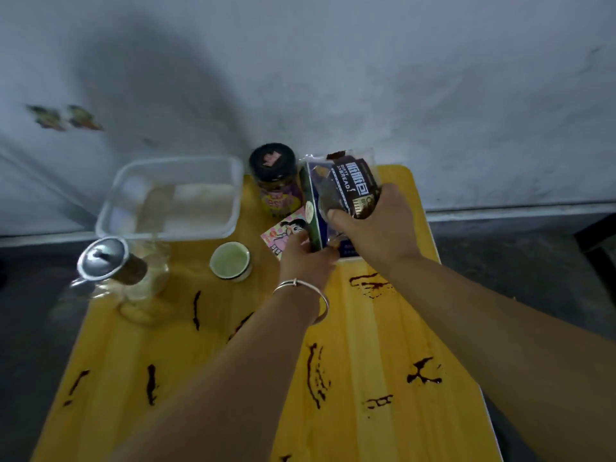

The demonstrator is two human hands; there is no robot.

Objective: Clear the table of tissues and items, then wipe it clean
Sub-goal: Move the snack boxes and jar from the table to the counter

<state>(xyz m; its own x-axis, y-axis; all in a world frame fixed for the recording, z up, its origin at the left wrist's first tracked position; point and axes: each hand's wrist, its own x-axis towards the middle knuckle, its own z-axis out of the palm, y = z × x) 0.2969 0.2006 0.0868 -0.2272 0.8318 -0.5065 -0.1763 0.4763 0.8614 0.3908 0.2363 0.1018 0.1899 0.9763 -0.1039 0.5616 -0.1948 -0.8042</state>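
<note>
"So, how far along is the clearing?"

"Early, I'd judge. The yellow tabletop (366, 328) carries nearly everything. At its far left corner stands a clear tub (110, 211) with something pale and flat inside. It may be tissues, though I cannot tell. Nearer, on the left, is a glass teapot (143, 285) with a metal lid."

"And the hands?"

"Both are at the far end, on the snacks. The right grip (373, 228) has fingers and thumb curled round a dark brown bread packet (353, 185), which lies over a green-and-blue box (315, 195). The left grip (306, 258), with a bracelet (300, 285) on its wrist, pinches that box's near end."

"Smaller things?"

"A black-lidded jar (276, 185) stands just beside the box, on its left. A small cup (230, 261), pale green inside, sits between the teapot and the left hand. A pink cartoon packet (283, 231) lies under the left fingers, but whether they hold it too, I cannot tell."

"The wiping?"

"Not begun, by the look of it. Dark brown streaks (315, 375) are scattered across the near half of the tabletop. They are thin and curved, and some are smeared at the edges. No cloth is in view."
</note>
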